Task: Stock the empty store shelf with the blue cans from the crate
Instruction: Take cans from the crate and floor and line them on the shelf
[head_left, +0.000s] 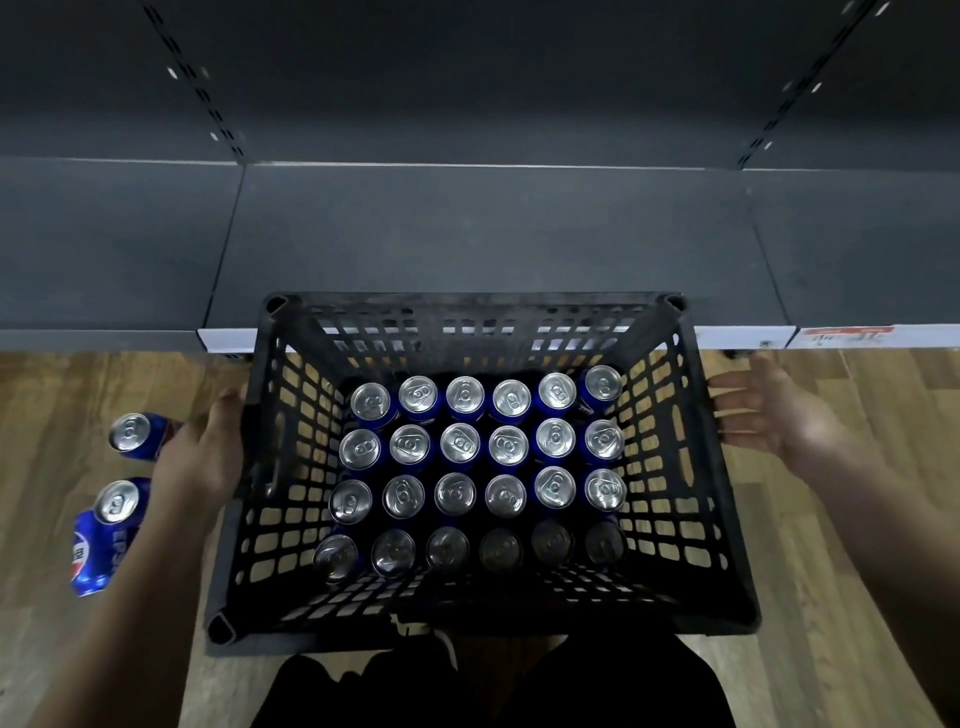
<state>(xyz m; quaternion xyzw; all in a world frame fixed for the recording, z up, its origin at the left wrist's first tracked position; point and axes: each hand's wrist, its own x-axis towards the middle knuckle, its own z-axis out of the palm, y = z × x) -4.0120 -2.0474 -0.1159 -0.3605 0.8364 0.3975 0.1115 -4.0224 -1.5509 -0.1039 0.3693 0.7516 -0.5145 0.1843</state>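
While the black plastic crate (467, 306) is set on the wood-look floor (831, 519), its far rim is seen right at the front edge of the dark grey shelf (493, 234). Inside the crate the blue cans (460, 444) are stood upright in four rows of six, and mostly only their silver lids are shown. The row nearest the crate's near wall is lost in shadow, so its lids are hard to make out.

The right hand (779, 415) is held released beside the crate's right wall, palm turned toward it and fingers straight. Whether the fingertips touch the wall cannot be told. The left hand (200, 457) is seen from the back at the crate's left wall, with the thumb up by the rim. Its fingers are blurred, so its grip cannot be judged.

Left of the crate, on the floor, a loose can (130, 434) is partly covered by the left hand. A second can (117, 501) is seen nearer, just beside the left forearm. Below it a blue can body (98, 553) with a partly legible logo is visible, its top hidden.

A white price rail (228, 338) is fixed along the shelf's front edge, and a red-and-white tag (847, 335) on it is too blurred to be read. Dark clothing (493, 686) is cut off at the bottom edge.
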